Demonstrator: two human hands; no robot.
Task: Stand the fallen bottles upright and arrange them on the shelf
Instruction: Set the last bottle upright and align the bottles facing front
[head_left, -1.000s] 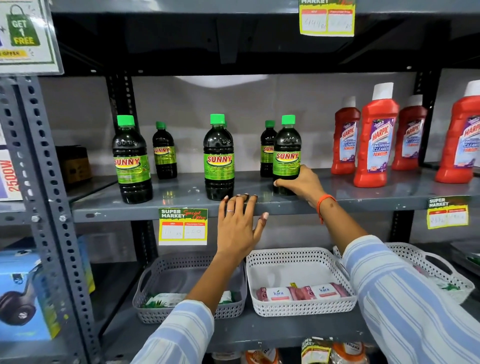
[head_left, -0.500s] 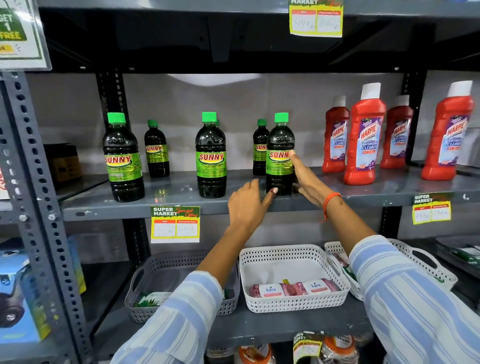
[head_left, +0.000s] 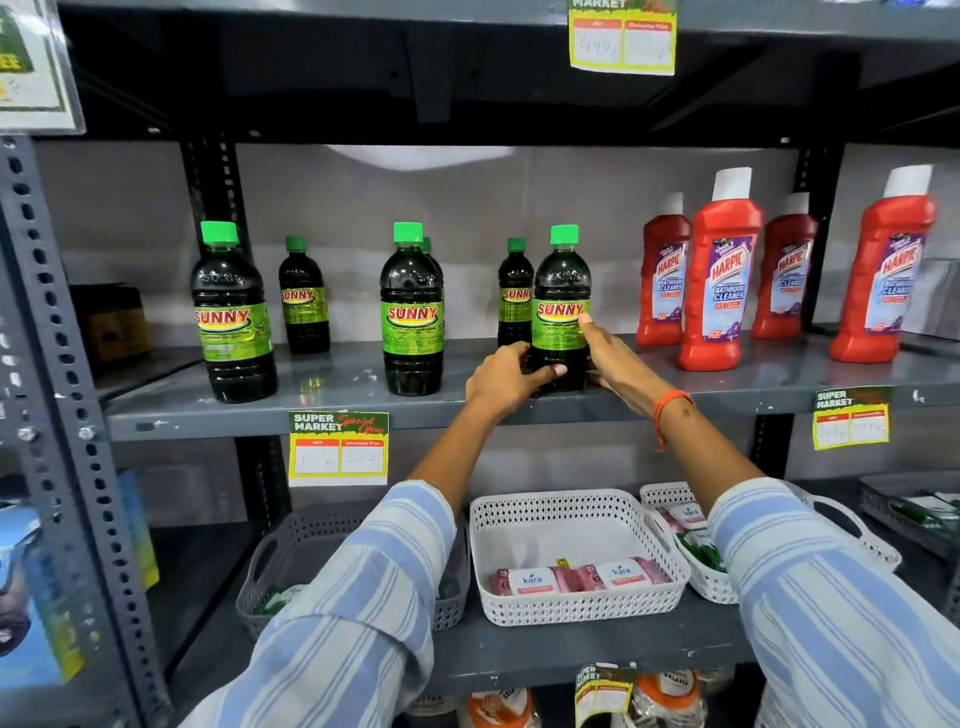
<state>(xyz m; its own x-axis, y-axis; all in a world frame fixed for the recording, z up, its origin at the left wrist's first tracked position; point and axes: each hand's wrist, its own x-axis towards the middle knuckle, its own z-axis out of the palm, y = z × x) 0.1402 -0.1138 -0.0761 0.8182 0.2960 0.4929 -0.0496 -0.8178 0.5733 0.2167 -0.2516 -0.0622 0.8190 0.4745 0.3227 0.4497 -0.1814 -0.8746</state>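
Several dark Sunny bottles with green caps stand upright on the grey shelf (head_left: 322, 410). The front right Sunny bottle (head_left: 561, 291) is held at its base by both hands: my left hand (head_left: 506, 379) wraps its left side with the thumb across the front, and my right hand (head_left: 615, 364) presses flat against its right side. The front middle bottle (head_left: 411, 312) and the front left bottle (head_left: 231, 317) stand free. Smaller-looking bottles stand behind at the back left (head_left: 303, 296) and just behind the held one (head_left: 514, 291).
Red Harpic bottles (head_left: 719, 275) stand upright at the right of the same shelf. Price tags (head_left: 338, 447) hang from the shelf's front edge. On the shelf below sit a white basket (head_left: 576, 608) with Kara packs and a grey basket (head_left: 291, 551). A perforated steel post (head_left: 67, 395) rises at left.
My left hand has risen from the shelf's front edge and closed on the base of the front right bottle. My right hand has shifted from the bottle's base to its right side.
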